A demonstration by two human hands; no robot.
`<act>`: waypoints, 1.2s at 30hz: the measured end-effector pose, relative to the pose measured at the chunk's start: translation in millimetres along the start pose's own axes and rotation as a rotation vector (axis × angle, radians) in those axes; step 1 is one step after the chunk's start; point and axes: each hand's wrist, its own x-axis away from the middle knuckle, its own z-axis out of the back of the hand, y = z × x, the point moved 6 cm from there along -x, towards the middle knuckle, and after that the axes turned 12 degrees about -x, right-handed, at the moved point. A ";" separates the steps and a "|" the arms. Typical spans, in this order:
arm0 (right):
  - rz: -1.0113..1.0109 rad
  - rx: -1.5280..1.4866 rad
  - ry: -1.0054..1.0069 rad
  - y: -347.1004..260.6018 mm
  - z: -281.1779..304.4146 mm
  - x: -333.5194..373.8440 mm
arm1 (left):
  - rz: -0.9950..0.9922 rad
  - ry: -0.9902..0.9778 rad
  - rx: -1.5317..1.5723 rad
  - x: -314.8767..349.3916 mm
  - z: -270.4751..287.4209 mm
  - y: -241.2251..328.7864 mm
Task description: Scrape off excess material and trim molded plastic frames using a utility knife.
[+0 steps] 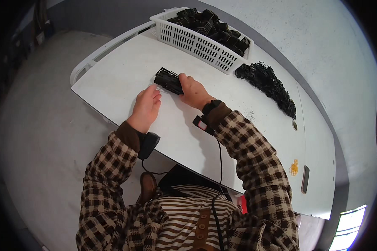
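Note:
My right hand (193, 90) is closed around one end of a bundle of black plastic parts (168, 80), a dark block of thin, slotted pieces stacked together. The far left end of the bundle sticks out from my grip over the white table. Just below that end is my left hand (145, 106), its fingers loosely bent and apart, with nothing visible in them. Whether its fingertips touch the bundle I cannot tell.
A white slatted basket (197, 44) full of similar black bundles (211, 25) stands at the table's far edge. Right of it lies a heap of loose black parts (268, 85). Yellow rubber bands (294, 167) and a dark phone-like slab (305, 179) are at the right. Cables run from my wrists.

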 end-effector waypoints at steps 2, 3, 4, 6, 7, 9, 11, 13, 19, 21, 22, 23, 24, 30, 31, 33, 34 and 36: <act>0.001 0.068 0.003 5.2 -1.1 -1.0 | -0.012 0.034 -0.026 9.4 4.7 0.9; 0.008 0.057 -0.006 4.0 -2.3 -1.3 | -0.032 0.018 -0.036 13.1 7.3 1.7; 0.015 0.047 -0.014 3.2 -3.1 -1.2 | -0.050 0.001 -0.047 16.0 9.2 2.6; 0.013 0.038 -0.021 1.2 -0.3 -0.6 | -0.062 -0.020 -0.060 17.0 8.7 1.9; -0.013 0.028 -0.026 1.2 0.0 -1.6 | -0.073 -0.014 -0.069 17.3 8.7 2.4; -0.064 0.008 -0.036 0.7 -0.3 -3.2 | -0.094 0.000 -0.089 16.3 8.5 2.7; -0.036 0.040 -0.005 3.9 0.0 -1.9 | -0.094 0.008 -0.090 15.0 5.7 0.0; 0.028 0.108 0.055 5.4 3.8 0.8 | -0.102 0.027 -0.086 14.2 2.4 -1.9; 0.192 0.163 0.438 4.8 45.4 26.0 | -0.212 0.004 -0.245 19.6 -10.3 -2.7; 0.137 0.034 0.436 11.7 66.4 38.8 | -0.433 -0.002 -0.524 24.7 -15.2 8.6; 0.131 0.036 0.440 10.4 77.9 50.3 | -0.431 -0.009 -0.527 23.0 -19.3 13.4; 0.020 -0.085 0.425 14.7 85.2 63.8 | -0.742 0.044 -0.900 27.7 -32.8 37.4; -0.091 -0.206 0.408 21.8 88.7 78.9 | -1.053 0.097 -1.272 33.2 -51.3 53.6; -0.117 -0.684 0.535 31.5 111.2 178.1 | -1.252 -0.095 -2.024 -9.3 -117.0 57.0; -0.121 -0.684 0.539 30.7 112.9 190.9 | -1.195 -0.148 -2.197 -17.0 -120.7 49.0; -0.260 -0.884 0.550 39.8 109.6 216.2 | -1.104 -0.229 -2.255 -21.3 -130.0 42.7; -0.330 -0.986 0.554 44.3 107.5 227.8 | -1.006 -0.297 -2.309 -24.3 -131.9 38.0; -0.350 -1.002 0.570 49.2 104.6 251.6 | -0.908 -0.381 -2.365 -28.0 -135.3 30.3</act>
